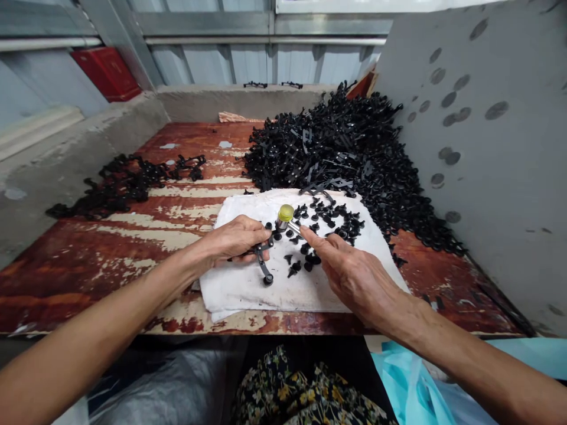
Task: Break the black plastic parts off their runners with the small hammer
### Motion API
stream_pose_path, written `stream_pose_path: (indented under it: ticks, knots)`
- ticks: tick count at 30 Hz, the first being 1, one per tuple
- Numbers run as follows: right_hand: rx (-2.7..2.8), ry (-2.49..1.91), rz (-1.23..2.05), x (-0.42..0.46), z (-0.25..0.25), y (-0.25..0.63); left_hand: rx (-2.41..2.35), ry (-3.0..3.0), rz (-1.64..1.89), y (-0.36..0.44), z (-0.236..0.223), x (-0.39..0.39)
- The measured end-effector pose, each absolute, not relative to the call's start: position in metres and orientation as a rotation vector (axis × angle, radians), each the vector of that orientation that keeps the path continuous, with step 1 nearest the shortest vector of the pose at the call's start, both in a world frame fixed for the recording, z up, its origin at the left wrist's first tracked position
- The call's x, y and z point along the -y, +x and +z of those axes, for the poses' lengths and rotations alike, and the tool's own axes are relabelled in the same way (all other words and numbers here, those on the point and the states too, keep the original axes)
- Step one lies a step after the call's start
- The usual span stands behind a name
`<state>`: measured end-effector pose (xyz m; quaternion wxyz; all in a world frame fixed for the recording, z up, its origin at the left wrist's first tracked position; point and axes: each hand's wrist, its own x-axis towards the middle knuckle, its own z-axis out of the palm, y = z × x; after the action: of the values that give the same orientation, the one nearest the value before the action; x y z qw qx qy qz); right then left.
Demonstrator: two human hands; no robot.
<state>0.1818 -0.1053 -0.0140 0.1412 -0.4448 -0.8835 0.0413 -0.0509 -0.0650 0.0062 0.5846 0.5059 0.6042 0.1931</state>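
Observation:
My left hand (243,239) is closed on a black bracket (263,265), a thin arm with round knobs at its ends, held just over the white cloth (239,292). In my right hand (348,265) is a small mallet (286,214) with a yellow face and a metal shank; the index finger stretches along it. The mallet's head is close beside the bracket's upper knob; whether they touch I cannot tell. Several small black stud-like pieces (349,227) lie scattered on the cloth, some beneath the mallet and near my right hand.
A large heap of black parts (328,147) rises behind the cloth, against a grey spotted panel (478,118) at right. A smaller row of black brackets (128,180) lies at left on the worn red-brown tabletop (80,260). A concrete ledge (195,100) bounds the back.

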Motion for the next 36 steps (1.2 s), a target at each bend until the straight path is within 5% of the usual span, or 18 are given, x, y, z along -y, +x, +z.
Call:
stream_pose_path:
  ticks: [36]
  knots:
    - [2.330, -1.132, 0.238, 0.107, -0.010, 0.178, -1.441, 1.216, 0.432, -0.056, -0.003, 0.065]
